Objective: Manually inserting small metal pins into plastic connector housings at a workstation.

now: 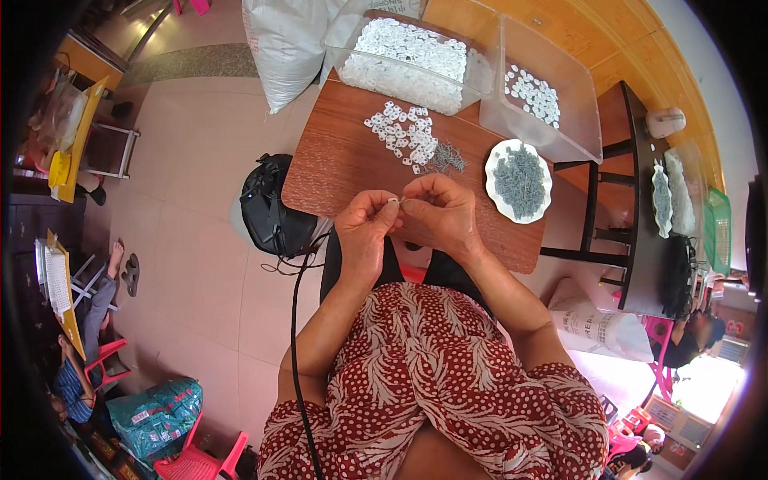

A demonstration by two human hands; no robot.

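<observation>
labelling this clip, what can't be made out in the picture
Head view, all:
Small white piece: shape mostly hidden by fingers
Right hand: anything held, hidden by its fingers
Black bag: partly hidden by table
White sack: top cut off by upper edge
Grey pieces: individual shapes too small

- Beyond the brown table (328,172), at its far edge: grey lettering on a white sack (406,7), partly cut off.
- Past the table's far left corner: faint reddish print on a bulging white sack (286,52), too small to read.
- Right of the table: large grey capitals on a pale sack (604,326).
- Well left of the table, nearer the wearer: a white printed patch on a teal bag (156,420).
</observation>
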